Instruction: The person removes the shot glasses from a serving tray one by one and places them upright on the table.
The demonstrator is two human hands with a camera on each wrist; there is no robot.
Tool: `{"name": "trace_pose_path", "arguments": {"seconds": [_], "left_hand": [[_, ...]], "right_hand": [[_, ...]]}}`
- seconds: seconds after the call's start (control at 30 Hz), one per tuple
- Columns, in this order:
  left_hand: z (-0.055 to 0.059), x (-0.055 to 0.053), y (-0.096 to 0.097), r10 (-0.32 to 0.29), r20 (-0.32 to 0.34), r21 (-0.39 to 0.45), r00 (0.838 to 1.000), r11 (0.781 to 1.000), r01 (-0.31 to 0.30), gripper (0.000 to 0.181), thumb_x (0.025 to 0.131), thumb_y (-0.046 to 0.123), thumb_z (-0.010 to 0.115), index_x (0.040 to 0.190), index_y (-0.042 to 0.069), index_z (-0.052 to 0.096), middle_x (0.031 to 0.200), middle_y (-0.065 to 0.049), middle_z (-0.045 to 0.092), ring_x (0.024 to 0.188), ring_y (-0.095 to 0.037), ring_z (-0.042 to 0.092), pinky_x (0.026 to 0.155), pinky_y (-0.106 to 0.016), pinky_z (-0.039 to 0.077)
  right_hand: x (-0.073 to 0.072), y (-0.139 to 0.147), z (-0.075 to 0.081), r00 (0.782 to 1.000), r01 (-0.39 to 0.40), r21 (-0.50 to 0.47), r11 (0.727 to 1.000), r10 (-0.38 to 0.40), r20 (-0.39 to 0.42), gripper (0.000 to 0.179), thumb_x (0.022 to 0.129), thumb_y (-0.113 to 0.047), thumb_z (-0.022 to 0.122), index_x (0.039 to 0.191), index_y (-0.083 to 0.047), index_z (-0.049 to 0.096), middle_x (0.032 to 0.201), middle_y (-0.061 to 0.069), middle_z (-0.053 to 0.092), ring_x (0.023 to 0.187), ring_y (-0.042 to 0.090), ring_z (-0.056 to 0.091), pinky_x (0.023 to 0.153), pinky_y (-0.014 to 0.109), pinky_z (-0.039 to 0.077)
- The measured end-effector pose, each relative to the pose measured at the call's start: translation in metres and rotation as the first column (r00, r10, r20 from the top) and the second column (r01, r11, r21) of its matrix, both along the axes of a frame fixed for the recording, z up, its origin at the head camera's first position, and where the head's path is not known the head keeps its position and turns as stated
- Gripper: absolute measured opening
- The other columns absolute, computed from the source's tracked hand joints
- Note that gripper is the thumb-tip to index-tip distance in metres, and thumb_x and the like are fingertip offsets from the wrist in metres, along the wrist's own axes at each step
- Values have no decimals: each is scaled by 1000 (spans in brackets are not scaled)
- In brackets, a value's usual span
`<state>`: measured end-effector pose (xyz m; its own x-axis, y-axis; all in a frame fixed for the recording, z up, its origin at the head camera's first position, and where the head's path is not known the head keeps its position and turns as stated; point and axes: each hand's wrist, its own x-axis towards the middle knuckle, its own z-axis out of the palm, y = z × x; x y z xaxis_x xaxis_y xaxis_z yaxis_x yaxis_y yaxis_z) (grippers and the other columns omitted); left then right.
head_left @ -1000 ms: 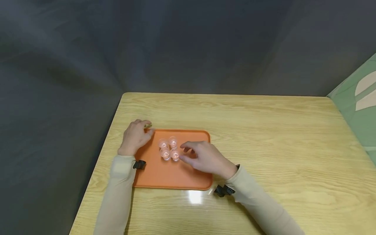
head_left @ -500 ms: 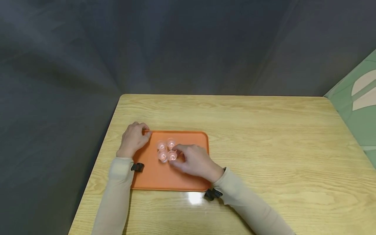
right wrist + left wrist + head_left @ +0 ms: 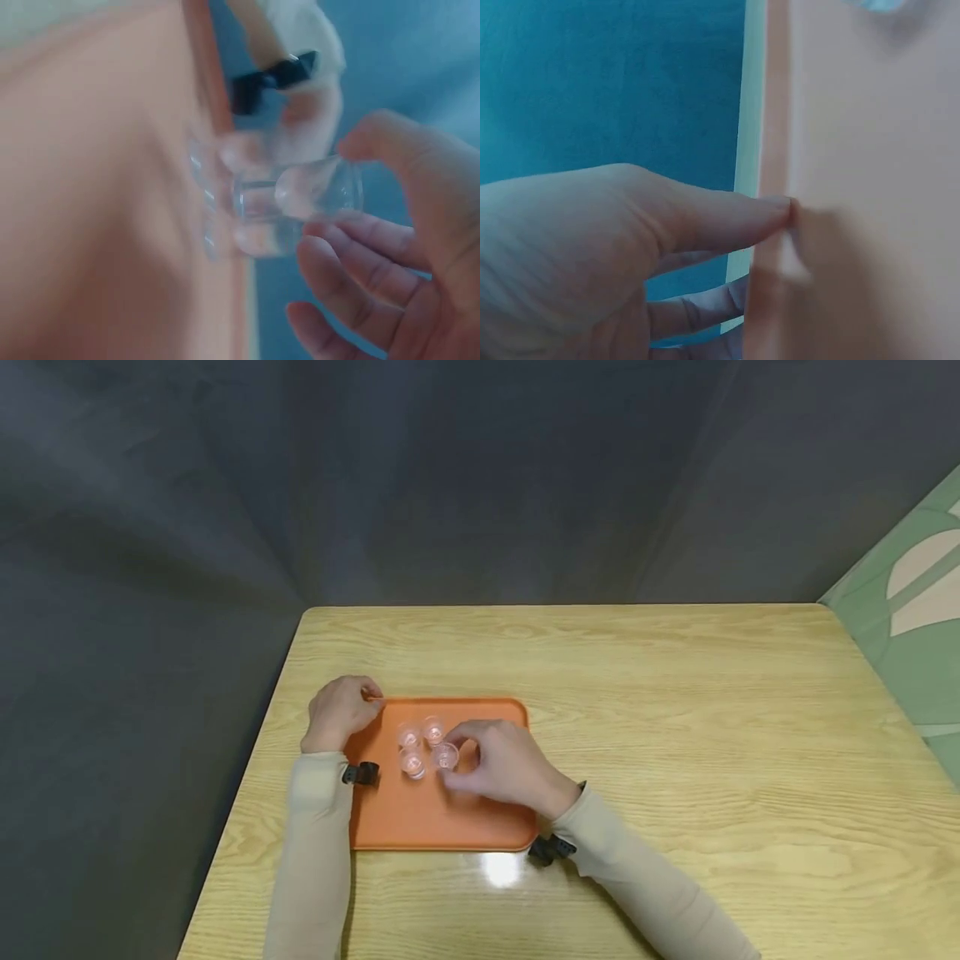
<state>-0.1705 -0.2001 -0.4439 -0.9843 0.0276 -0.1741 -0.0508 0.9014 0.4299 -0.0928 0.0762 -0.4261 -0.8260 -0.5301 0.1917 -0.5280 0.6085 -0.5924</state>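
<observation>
An orange tray lies on the table with small clear plastic cups on it. At its far left corner my left hand grips the rim; in the left wrist view the thumb presses inside the edge and the fingers pass underneath. My right hand pinches a clear cup by its rim between thumb and forefinger. In the right wrist view this cup hangs raised off the tray, open end toward the hand. Three similar cups, one of them the near-left cup, stand grouped just left of it.
The wood-grain table stretches right of the tray. A dark curtain rises behind and along the left side. Green patterned fabric borders the right edge. Black wrist cameras, such as the right one, sit under both wrists.
My right hand came in from the right, took the near-right cup by the rim and lifted it slightly away from the others. My left hand closed onto the tray's corner.
</observation>
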Motion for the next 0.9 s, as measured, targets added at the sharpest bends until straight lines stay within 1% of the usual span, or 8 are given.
{"name": "trace_pose_path", "arguments": {"seconds": [0.07, 0.17, 0.27, 0.4, 0.5, 0.67, 0.8, 0.9], "left_hand": [[0, -1, 0, -6, 9, 20, 1000, 1000, 6, 23, 101, 23, 70, 119, 12, 78, 126, -15, 75, 112, -37, 68, 91, -52, 54], [-1, -2, 0, -14, 5, 47, 1000, 999, 14, 21, 100, 18, 71, 118, 11, 78, 125, -17, 74, 113, -37, 67, 95, -53, 53], [-1, -1, 0, -11, 7, 60, 1000, 998, 10, 17, 100, 17, 72, 115, 11, 78, 122, -17, 74, 110, -37, 66, 94, -52, 52], [-3, 0, -3, -14, 20, 92, 1000, 996, 13, 16, 100, 19, 73, 113, 11, 79, 118, -16, 74, 105, -34, 65, 93, -51, 51], [-4, 0, -7, -20, 12, 122, 1000, 992, 19, 16, 102, 17, 71, 115, 11, 79, 117, -15, 74, 103, -32, 65, 94, -50, 51], [-2, 1, -10, -26, -1, 140, 1000, 990, 26, 16, 103, 15, 69, 115, 10, 79, 115, -13, 76, 100, -31, 63, 92, -48, 50], [1, 0, -6, -46, 5, 141, 999, 989, 45, 17, 104, 16, 67, 116, 9, 78, 117, -14, 74, 101, -31, 62, 93, -48, 51], [4, 1, -2, -45, 14, 141, 999, 989, 43, 18, 105, 16, 66, 118, 9, 76, 119, -15, 73, 102, -32, 61, 94, -49, 51]], "right_hand": [[-4, 9, 8, 1000, 26, -17, 1000, -26, 0, 29, 83, -32, 84, 107, -18, 80, 92, -6, 78, 64, -1, 57, 61, 21, 48], [-9, 27, 18, 997, 81, -37, 996, -81, -3, 31, 83, -34, 85, 108, -16, 80, 89, -5, 77, 63, 0, 59, 58, 23, 49], [-14, 50, 24, 991, 131, -70, 989, -132, -17, 31, 84, -33, 85, 108, -15, 80, 84, -3, 76, 63, 3, 60, 56, 25, 49], [-21, 83, 29, 977, 212, -111, 971, -214, -11, 23, 86, -30, 84, 104, -17, 79, 79, -3, 75, 62, 7, 63, 55, 27, 49], [-27, 106, 33, 961, 274, -114, 955, -276, -3, 20, 88, -28, 84, 104, -18, 78, 79, -3, 75, 63, 11, 64, 58, 27, 49], [-33, 137, 38, 932, 362, -96, 927, -363, 7, 23, 90, -29, 83, 108, -15, 78, 82, 2, 76, 67, 15, 66, 60, 26, 50], [-34, 160, 40, 897, 443, -71, 894, -441, 33, 27, 92, -33, 81, 112, -15, 78, 82, 5, 76, 66, 14, 65, 55, 26, 50], [-37, 176, 39, 866, 499, -59, 864, -497, 44, 29, 93, -35, 80, 114, -14, 79, 86, 8, 77, 66, 12, 63, 53, 27, 49]]}}
